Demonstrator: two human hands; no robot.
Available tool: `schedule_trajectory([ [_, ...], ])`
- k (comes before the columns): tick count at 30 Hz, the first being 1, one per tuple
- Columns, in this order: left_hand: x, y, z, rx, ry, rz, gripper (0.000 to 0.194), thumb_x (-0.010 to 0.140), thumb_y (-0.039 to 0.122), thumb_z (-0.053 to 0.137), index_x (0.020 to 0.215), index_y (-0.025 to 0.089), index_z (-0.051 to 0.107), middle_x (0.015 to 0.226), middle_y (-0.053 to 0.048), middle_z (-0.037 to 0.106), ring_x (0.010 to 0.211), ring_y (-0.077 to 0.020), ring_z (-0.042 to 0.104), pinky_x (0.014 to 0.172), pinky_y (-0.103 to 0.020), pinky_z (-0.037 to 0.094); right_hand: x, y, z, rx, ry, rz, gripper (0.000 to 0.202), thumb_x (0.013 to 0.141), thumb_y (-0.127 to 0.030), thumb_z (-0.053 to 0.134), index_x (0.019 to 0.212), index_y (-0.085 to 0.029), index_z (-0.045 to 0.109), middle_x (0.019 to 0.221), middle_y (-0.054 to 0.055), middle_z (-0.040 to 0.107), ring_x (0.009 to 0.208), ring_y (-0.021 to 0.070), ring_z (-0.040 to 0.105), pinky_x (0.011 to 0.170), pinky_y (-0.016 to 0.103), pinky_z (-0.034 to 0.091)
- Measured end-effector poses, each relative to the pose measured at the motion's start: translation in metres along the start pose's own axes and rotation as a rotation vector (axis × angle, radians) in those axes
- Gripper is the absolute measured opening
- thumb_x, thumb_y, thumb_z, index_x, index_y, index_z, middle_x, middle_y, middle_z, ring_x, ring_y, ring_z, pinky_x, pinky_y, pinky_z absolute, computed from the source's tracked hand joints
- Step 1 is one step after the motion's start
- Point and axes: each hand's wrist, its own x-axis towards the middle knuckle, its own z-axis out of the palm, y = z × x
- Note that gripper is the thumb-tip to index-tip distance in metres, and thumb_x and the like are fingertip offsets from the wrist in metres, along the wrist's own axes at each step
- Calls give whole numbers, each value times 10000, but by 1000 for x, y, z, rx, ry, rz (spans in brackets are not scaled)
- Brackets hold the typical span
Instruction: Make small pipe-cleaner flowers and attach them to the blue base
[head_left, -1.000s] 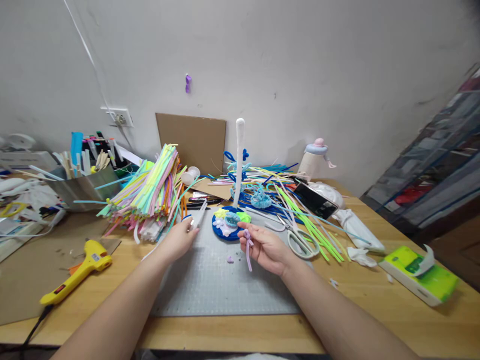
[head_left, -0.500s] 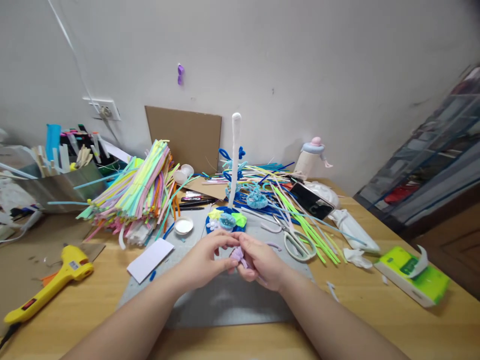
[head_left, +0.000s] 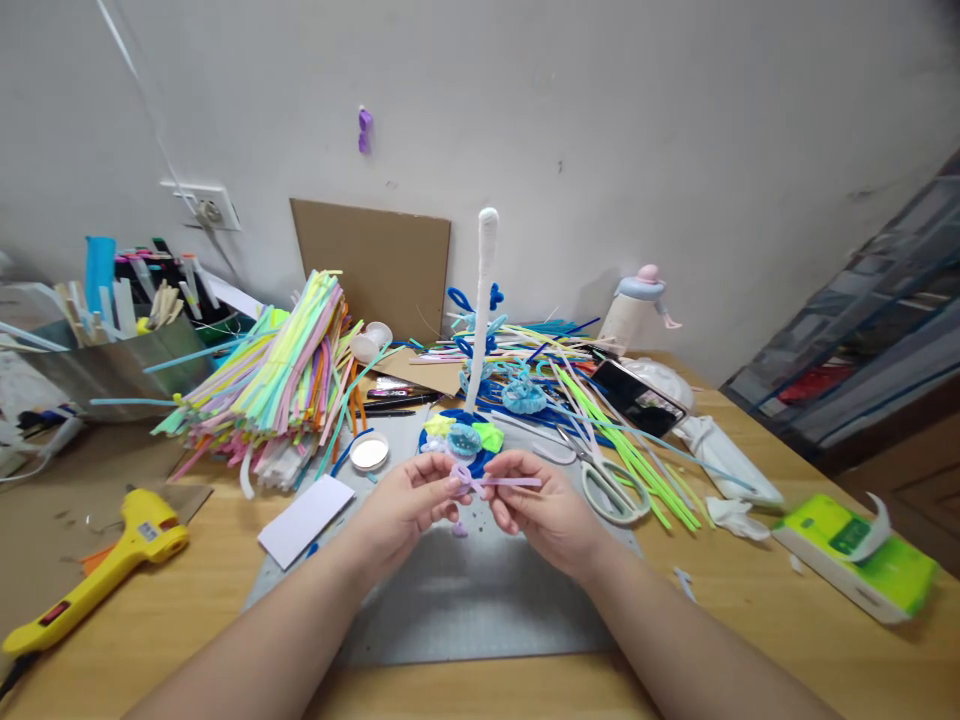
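Between my hands, above the grey mat [head_left: 480, 610], is a lilac pipe cleaner [head_left: 517, 482] bent into small loops at its left part. My left hand [head_left: 415, 497] pinches the looped part with thumb and forefinger. On the straight end, my right hand [head_left: 544, 505] is closed with thumb and fingertips. Just behind the hands stands a blue round base [head_left: 480, 466] bearing yellow, green and light blue pipe-cleaner shapes. A tall white wrapped stick [head_left: 482, 300] rises upright behind those shapes. A small lilac piece [head_left: 459, 530] shows below my left hand.
White-handled scissors [head_left: 613, 490] and bright green pipe cleaners [head_left: 637, 455] lie to the right. A pastel pipe-cleaner bundle [head_left: 277, 370], a white card [head_left: 306, 520] and a yellow glue gun [head_left: 101, 570] are left. A phone [head_left: 637, 395] and green tissue pack [head_left: 855, 555] sit far right.
My hands have moved apart, and the lilac pipe cleaner now shows stretched between them. The right hand has turned and shifted right. The whole view has shifted slightly.
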Motion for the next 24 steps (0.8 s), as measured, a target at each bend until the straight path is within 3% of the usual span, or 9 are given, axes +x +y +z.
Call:
schedule_trajectory([
  [3, 1, -1, -1, -99, 1, -11, 162, 727, 178, 663, 850, 136, 566, 750, -15, 590, 670, -86, 568, 613, -193, 454, -1, 4, -1, -45, 2, -69, 129, 767, -246, 657, 876, -178, 661, 760, 35, 648, 575, 90, 576, 501, 192, 402],
  [8, -1, -2, 1, -167, 0, -3, 251, 738, 149, 653, 977, 159, 575, 785, -10, 587, 648, -61, 559, 625, -181, 463, -2, 7, -1, -86, 5, -86, 231, 832, -362, 566, 879, -167, 681, 740, 43, 622, 591, 103, 567, 539, 227, 406],
  [12, -2, -4, 2, -164, -6, 6, 159, 739, 174, 654, 886, 152, 597, 740, 4, 570, 610, -51, 534, 577, -167, 449, -3, 7, 0, -113, -11, -92, 252, 822, -384, 572, 829, -157, 682, 718, 35, 583, 576, 103, 531, 516, 231, 368],
  [19, -1, -7, 4, 148, 19, 141, 142, 699, 204, 684, 808, 149, 613, 714, 2, 586, 591, -75, 536, 570, -199, 445, -5, 4, 6, 167, -27, 126, 251, 721, -433, 668, 751, -185, 648, 642, -16, 468, 533, 71, 375, 485, 204, 277],
  [24, -4, -5, 8, 396, 57, 301, 88, 702, 198, 660, 765, 149, 624, 781, -22, 580, 694, -121, 556, 600, -228, 462, -6, -4, 11, -23, 17, 143, 255, 726, -391, 660, 663, -152, 596, 656, -11, 453, 560, 80, 352, 488, 201, 274],
])
